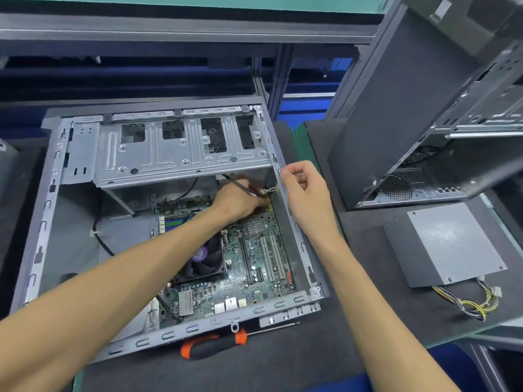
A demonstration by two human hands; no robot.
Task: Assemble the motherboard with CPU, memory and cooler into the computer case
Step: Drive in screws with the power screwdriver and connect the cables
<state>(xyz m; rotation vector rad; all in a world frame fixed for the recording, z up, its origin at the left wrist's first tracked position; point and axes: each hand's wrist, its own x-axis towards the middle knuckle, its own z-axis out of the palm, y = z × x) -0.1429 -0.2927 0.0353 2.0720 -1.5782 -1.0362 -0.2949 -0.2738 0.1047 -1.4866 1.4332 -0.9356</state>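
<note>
The left hand (240,200) pinches thin black wires (243,184) over the bumpy green board (254,250). The right hand (305,190), fingers curled, maybe grips the shiny metal case (42,222) edge.

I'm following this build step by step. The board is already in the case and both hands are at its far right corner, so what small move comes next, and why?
Probably seat the connector: the left hand holds the thin black cable over the motherboard by the case wall, and the right hand pinches at the wall's rim. The plug looks unseated; the header itself is hidden.

Matt bare-metal case (158,154), glossy green motherboard (254,267), dark foam mat (311,360).
</note>
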